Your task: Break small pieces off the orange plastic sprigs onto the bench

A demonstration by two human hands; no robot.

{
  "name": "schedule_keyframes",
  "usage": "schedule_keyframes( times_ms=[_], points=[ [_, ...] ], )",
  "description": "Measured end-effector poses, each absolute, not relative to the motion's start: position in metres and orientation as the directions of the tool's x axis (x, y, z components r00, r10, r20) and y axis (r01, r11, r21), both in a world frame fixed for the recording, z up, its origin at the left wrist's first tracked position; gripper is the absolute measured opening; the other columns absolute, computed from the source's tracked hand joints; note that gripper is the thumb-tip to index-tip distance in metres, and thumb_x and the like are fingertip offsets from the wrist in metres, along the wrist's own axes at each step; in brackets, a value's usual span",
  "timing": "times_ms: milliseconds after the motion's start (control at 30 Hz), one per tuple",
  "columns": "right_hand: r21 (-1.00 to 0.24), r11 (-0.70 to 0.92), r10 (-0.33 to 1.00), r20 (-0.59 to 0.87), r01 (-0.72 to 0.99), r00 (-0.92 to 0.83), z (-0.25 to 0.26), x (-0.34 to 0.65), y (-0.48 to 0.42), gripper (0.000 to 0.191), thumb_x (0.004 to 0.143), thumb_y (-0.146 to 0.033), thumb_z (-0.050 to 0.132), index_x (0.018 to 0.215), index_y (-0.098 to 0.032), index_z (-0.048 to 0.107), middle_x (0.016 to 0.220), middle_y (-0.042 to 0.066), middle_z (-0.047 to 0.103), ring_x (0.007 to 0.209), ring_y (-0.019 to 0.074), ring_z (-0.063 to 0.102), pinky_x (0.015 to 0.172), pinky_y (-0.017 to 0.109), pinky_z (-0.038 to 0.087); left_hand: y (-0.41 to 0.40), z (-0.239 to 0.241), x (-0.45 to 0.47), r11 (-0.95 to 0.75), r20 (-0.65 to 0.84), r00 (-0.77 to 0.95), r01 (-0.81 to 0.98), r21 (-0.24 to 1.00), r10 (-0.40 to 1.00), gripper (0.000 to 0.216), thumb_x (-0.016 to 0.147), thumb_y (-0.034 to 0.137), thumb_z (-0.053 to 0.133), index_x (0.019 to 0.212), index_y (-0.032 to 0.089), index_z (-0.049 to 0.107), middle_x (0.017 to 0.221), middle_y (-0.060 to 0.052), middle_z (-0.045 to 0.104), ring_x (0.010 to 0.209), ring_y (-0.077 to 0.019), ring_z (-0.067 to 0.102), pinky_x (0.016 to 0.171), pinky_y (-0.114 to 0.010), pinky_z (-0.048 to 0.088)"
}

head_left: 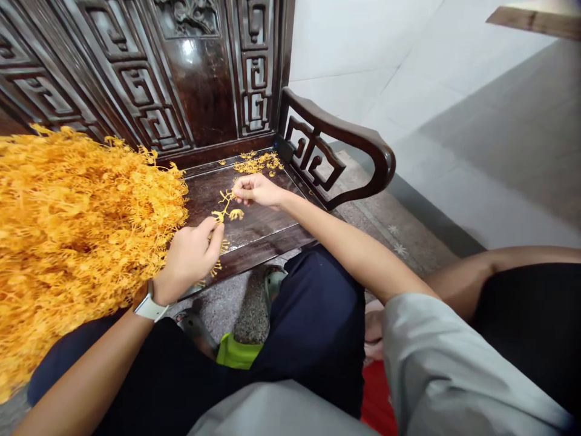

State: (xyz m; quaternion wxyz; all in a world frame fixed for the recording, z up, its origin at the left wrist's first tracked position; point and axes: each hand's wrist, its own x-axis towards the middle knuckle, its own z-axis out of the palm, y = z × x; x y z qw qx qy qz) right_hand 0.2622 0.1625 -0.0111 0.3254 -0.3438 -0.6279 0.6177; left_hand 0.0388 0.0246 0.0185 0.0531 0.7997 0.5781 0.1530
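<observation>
A thin, branching orange-yellow sprig [226, 206] is stretched between the two hands just above the dark wooden counter [267, 215], to the right of a big heap of matching sprigs [91, 230]. The grip of the left hand [193, 254] is pinched, thumb and index finger together, on the sprig's near end; the grip of the right hand [259, 189] is clamped on its far end, though the curled fingers hide the exact contact.

The sprig looks like moulded plastic, so it is probably very light, springy rather than floppy, and needs hardly any force to hold. Its slim stem likely bends easily and could snap at a fork under a hard tug. The fan-shaped tips seem the frailest part and apt to snag on neighbours, as the tangled heap suggests. The stem close to a joint is the best place to pinch, with fingertips only. Small loose pieces [258, 163] lie at the counter's back corner, probably easy to scatter.
</observation>
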Motion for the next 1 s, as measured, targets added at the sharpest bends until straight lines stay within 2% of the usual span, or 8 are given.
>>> schedule_keyframes(
  times_ms=[167, 267, 367, 600, 700, 800, 900, 1000],
  points=[
    [-0.982, 0.072, 0.867, -0.025, 0.174, -0.497, -0.025, 0.26, 0.175, 0.024, 0.097, -0.013, 0.077, 0.076, -0.013, 0.065, 0.067, 0.0, 0.066, 0.056, 0.0074, 0.056, 0.058, 0.018, 0.048, 0.017, 0.015, 0.049, -0.383, 0.123, 0.363, 0.89, 0.248, 0.924, 0.028, 0.11, 0.029, 0.049, 0.089, 0.02, 0.065, 0.067, -0.007, 0.07, 0.062, -0.024, 0.067, 0.063, -0.034, 0.027],
    [-0.965, -0.005, 0.982, -0.054, 0.262, -0.182, -0.031, 0.268, 0.19, 0.025, 0.104, -0.005, 0.057, 0.082, -0.015, 0.06, 0.065, -0.003, 0.059, 0.052, 0.0071, 0.052, 0.053, 0.017, 0.044, 0.005, 0.015, 0.059, -0.456, 0.077, 0.454, 0.846, 0.276, 0.888, 0.027, 0.111, 0.028, 0.048, 0.093, 0.02, 0.066, 0.071, -0.007, 0.073, 0.064, -0.0245, 0.07, 0.062, -0.035, 0.028],
    [-0.924, -0.158, 0.985, -0.122, 0.348, 0.123, -0.045, 0.293, 0.202, 0.027, 0.107, -0.004, 0.046, 0.086, -0.017, 0.056, 0.065, -0.004, 0.055, 0.05, 0.0062, 0.047, 0.049, 0.015, 0.039, -0.013, 0.016, 0.068, -0.546, 0.035, 0.559, 0.792, 0.275, 0.828, 0.026, 0.112, 0.027, 0.047, 0.097, 0.021, 0.067, 0.071, -0.006, 0.073, 0.063, -0.0239, 0.07, 0.061, -0.035, 0.028],
    [-0.818, -0.306, 0.898, -0.418, 0.488, -0.138, -0.073, 0.33, 0.192, 0.026, 0.072, 0.008, 0.084, 0.078, -0.011, 0.068, 0.062, 0.004, 0.071, 0.047, 0.0126, 0.061, 0.046, 0.02, 0.046, -0.014, 0.008, 0.062, -0.495, 0.064, 0.51, 0.785, 0.372, 0.858, 0.024, 0.112, 0.03, 0.051, 0.095, 0.021, 0.065, 0.065, -0.003, 0.066, 0.058, -0.0228, 0.065, 0.061, -0.034, 0.028],
    [-0.85, -0.269, 0.941, -0.332, 0.453, -0.063, -0.071, 0.325, 0.195, 0.029, 0.086, 0.001, 0.079, 0.109, -0.011, 0.067, 0.08, 0.003, 0.077, 0.053, 0.0083, 0.063, 0.05, 0.016, 0.046, -0.007, 0.008, 0.057, -0.464, 0.063, 0.481, 0.793, 0.394, 0.875, 0.025, 0.111, 0.031, 0.051, 0.092, 0.021, 0.064, 0.062, -0.002, 0.063, 0.057, -0.0227, 0.063, 0.061, -0.034, 0.027],
    [-0.881, -0.266, 0.964, -0.24, 0.392, 0.114, -0.07, 0.322, 0.199, 0.038, 0.105, -0.011, 0.063, 0.14, -0.017, 0.049, 0.1, 0.004, 0.078, 0.057, 0.0047, 0.059, 0.05, 0.013, 0.044, -0.005, 0.012, 0.056, -0.454, 0.067, 0.467, 0.803, 0.387, 0.882, 0.025, 0.11, 0.033, 0.05, 0.092, 0.022, 0.063, 0.061, -0.003, 0.063, 0.056, -0.0235, 0.062, 0.061, -0.035, 0.025],
    [-0.873, -0.33, 0.944, -0.308, 0.359, 0.12, -0.068, 0.318, 0.195, 0.031, 0.107, -0.014, 0.064, 0.135, -0.017, 0.051, 0.098, 0.005, 0.078, 0.055, 0.0065, 0.059, 0.047, 0.015, 0.044, -0.001, 0.013, 0.055, -0.42, 0.072, 0.429, 0.814, 0.401, 0.9, 0.025, 0.11, 0.035, 0.049, 0.091, 0.024, 0.061, 0.062, -0.002, 0.062, 0.057, -0.0241, 0.062, 0.062, -0.035, 0.024],
    [-0.878, -0.332, 0.895, -0.409, 0.345, -0.179, -0.057, 0.309, 0.18, 0.017, 0.107, -0.029, 0.072, 0.111, -0.015, 0.065, 0.093, 0.008, 0.081, 0.059, 0.01, 0.066, 0.051, 0.018, 0.05, 0.009, 0.01, 0.051, -0.343, 0.084, 0.346, 0.814, 0.469, 0.935, 0.026, 0.11, 0.038, 0.048, 0.09, 0.024, 0.057, 0.059, 0.0, 0.057, 0.053, -0.0217, 0.056, 0.062, -0.034, 0.025]
  ],
)
